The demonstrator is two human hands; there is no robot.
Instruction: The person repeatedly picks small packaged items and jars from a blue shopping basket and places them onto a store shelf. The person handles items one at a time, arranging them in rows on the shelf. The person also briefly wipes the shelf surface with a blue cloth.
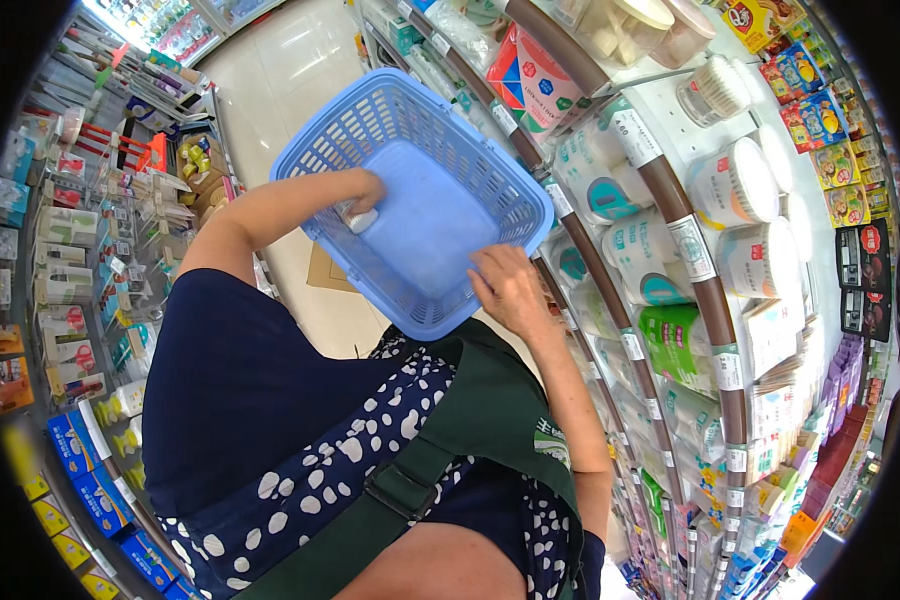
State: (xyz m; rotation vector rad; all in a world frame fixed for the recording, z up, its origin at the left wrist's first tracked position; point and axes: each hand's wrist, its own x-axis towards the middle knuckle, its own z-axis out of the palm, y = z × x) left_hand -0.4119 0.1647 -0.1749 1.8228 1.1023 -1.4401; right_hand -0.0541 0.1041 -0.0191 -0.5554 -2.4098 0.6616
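Note:
A blue plastic shopping basket point(427, 217) with slotted walls is held in front of my body, its open top towards me. Inside it, near the left wall, my left hand point(364, 191) has its fingers around a small white container point(360, 220), mostly hidden by the hand. The container is at the basket's floor or left wall; which one I cannot tell. Over the rim at the lower right corner lies my right hand point(510, 289), gripping it with the fingertips inside. The rest of the basket floor shows bare blue plastic.
Close on the right, shelves hold cotton swab tubs point(757, 259), packs of cotton pads point(649, 255) and a green pack point(675, 345). Hanging goods and blue boxes point(97, 502) line the left side. A cardboard piece point(326, 270) lies on the tiled floor point(285, 82) below the basket.

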